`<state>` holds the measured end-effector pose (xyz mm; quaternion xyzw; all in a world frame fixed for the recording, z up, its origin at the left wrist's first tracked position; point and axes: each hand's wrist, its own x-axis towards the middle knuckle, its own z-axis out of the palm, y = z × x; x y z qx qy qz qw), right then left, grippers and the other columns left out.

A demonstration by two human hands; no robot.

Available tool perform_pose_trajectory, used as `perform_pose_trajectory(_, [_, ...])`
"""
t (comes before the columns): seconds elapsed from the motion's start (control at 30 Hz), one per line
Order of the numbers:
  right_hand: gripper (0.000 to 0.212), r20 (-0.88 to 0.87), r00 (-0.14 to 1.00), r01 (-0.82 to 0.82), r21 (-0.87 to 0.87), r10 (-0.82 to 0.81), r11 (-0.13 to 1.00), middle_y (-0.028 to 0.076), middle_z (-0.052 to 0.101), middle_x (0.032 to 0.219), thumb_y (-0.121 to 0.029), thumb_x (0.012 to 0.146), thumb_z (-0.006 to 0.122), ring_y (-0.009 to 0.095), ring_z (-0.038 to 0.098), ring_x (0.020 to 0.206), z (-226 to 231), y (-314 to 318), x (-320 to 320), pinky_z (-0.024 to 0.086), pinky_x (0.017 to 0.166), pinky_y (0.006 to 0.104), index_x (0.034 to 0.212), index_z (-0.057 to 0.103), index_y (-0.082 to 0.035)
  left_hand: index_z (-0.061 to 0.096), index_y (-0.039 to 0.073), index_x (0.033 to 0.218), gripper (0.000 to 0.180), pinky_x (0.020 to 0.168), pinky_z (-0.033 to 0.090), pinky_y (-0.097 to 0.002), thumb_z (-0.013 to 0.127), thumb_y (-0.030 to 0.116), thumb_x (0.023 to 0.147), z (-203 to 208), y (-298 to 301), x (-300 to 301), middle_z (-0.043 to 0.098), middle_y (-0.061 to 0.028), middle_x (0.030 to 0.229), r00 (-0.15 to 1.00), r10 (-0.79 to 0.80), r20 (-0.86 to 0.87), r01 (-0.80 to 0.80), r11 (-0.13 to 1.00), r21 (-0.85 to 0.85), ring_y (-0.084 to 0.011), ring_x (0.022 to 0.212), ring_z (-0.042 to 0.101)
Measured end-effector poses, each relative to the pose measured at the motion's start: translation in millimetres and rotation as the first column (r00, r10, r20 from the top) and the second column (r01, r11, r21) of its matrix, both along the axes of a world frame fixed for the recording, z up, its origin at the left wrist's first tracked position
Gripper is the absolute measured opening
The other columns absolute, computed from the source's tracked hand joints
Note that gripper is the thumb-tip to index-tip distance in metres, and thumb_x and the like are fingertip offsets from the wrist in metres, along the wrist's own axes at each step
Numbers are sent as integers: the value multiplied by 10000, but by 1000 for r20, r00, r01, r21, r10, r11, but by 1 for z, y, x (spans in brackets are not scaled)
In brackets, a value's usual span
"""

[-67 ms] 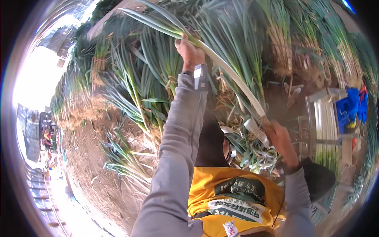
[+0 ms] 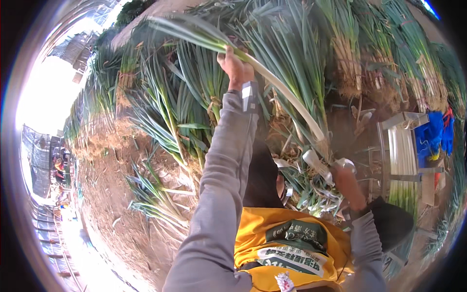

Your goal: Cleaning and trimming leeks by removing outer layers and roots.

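A long leek (image 2: 286, 91) slants across the upper middle, its green leaves to the upper left and its white stalk running down to the roots at the right. My left hand (image 2: 236, 69) is closed round it where green turns to white. Just below the root end is my right hand (image 2: 346, 181), smeared by motion, so its fingers cannot be made out. A pale, blurred scrap (image 2: 345, 164) shows by its fingertips; whether it is held is unclear. Beneath the stalk lies a heap of peeled leaves and skins (image 2: 311, 192).
Bundles of unpeeled leeks (image 2: 292, 44) spread along the far side, with loose leeks (image 2: 155, 194) on the soil at left. At right a metal rack (image 2: 404, 119) holds clean white stalks (image 2: 402, 151), beside blue bags (image 2: 430, 132). A yellow apron (image 2: 292, 228) covers my lap.
My right hand has come away from the root end, moving slightly down and right. The leek stays in my left hand, its leaf tips now blurred.
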<state>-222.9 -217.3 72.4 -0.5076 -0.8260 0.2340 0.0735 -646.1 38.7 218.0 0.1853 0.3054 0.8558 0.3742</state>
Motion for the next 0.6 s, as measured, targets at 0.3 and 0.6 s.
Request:
perform_pose_trajectory(0.3, [509, -628, 752, 88, -203, -199, 975, 97, 662, 1161, -296, 997, 623, 189, 652, 1105, 70, 57, -75, 520, 875, 330, 1414, 526, -21, 424, 16, 1263, 263, 1020, 475, -471, 521, 132, 1048, 23, -31, 83, 507, -137, 1201, 889, -389, 240, 364, 920, 144, -333, 1148, 570])
perform_pose_trajectory(0.6, [287, -761, -571, -13, -366, -308, 930, 62, 662, 1107, -164, 980, 677, 157, 642, 999, 169, 157, -99, 574, 902, 307, 1213, 606, -10, 613, -38, 1143, 302, 981, 513, -358, 639, 230, 1007, 30, -70, 186, 673, -111, 1069, 565, -815, -130, 814, 576, -69, -243, 1001, 667])
